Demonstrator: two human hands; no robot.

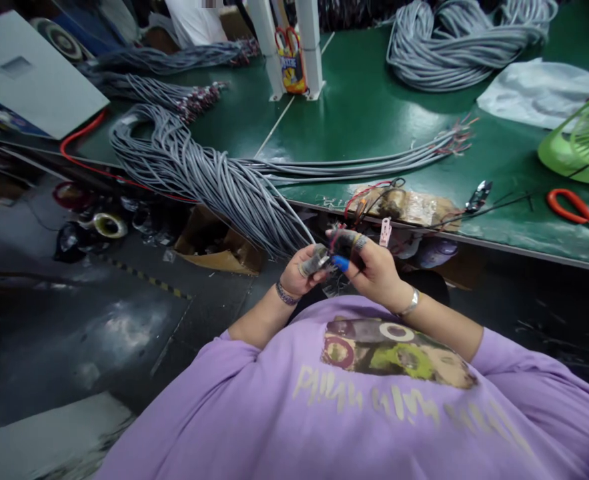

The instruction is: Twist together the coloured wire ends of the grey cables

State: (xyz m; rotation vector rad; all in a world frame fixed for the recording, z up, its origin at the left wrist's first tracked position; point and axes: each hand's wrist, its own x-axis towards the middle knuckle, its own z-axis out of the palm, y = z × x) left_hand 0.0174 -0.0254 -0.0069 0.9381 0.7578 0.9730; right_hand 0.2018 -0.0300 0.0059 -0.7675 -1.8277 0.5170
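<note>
My left hand [298, 275] is closed on the end of a grey cable [294, 220], which comes down from a large bundle of grey cables [199, 167] hanging over the table edge. Thin dark and red wires fan out from that cable end between my hands. My right hand [378, 272] pinches at these wires, its fingers close to the left fingertips. Grey wrappings cover some fingers of both hands, and a blue covering [341, 263] shows at the right fingertips. The exact grip on the thin wires is too small to make out.
On the green table [359, 133] lie a taped brown block [404, 205], small cutters [478, 197], red-handled pliers [571, 205], a green fan [581, 143] and a coiled cable bundle [454, 47]. A white post [311, 53] stands behind. Below is an open cardboard box [219, 243].
</note>
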